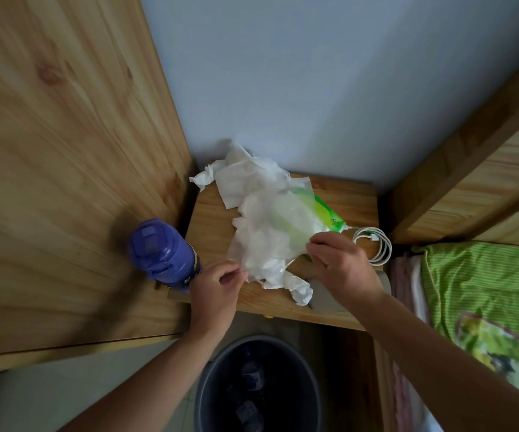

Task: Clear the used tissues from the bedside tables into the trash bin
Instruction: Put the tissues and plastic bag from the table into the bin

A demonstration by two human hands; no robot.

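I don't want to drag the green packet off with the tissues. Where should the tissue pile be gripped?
Pinch the crumpled tissues at their loose near edge, coming from the front as the left hand does. The green packet lies under the far right part, so probably avoid gripping there.

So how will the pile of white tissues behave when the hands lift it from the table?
The tissues look crumpled and thin, so they will probably be floppy and very light. They lie loose, so some pieces may drop from the grip of the left hand and right hand. They partly cover the green pack, which might get dragged along.
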